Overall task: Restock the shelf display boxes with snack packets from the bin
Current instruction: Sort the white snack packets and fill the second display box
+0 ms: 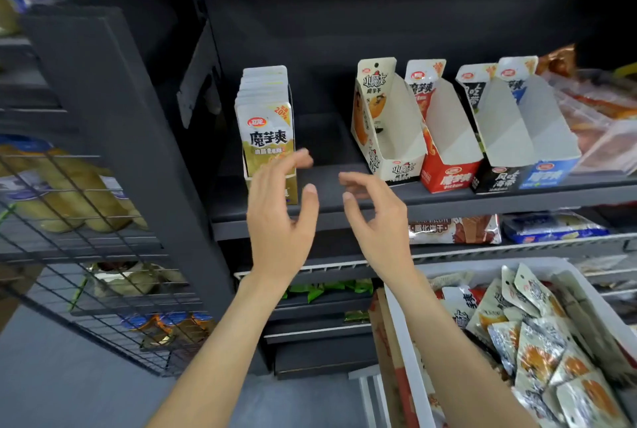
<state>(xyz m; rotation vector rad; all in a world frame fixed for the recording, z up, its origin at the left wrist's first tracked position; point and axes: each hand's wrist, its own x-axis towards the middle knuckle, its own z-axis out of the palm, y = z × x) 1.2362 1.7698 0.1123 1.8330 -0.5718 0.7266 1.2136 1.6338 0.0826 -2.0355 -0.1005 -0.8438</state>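
A gold display box (265, 124) full of upright snack packets stands at the left of the dark shelf (448, 200). My left hand (281, 217) hovers just in front of it, fingers loosely spread, holding nothing. My right hand (375, 217) floats beside it over the shelf edge, fingers relaxed and holding nothing. To the right stand empty display boxes: a cream one (389, 124), a red one (448, 138), a black one (496, 138) and a blue one (548, 131). The white bin (403, 341) of mixed snack packets (537, 351) sits at the lower right.
A wire rack (86, 238) with bagged goods stands at the left. Packaged biscuits (455, 229) and a blue pack (551, 227) lie on the shelf below. Reddish packages (599, 110) fill the far right of the upper shelf. A bare gap separates the gold and cream boxes.
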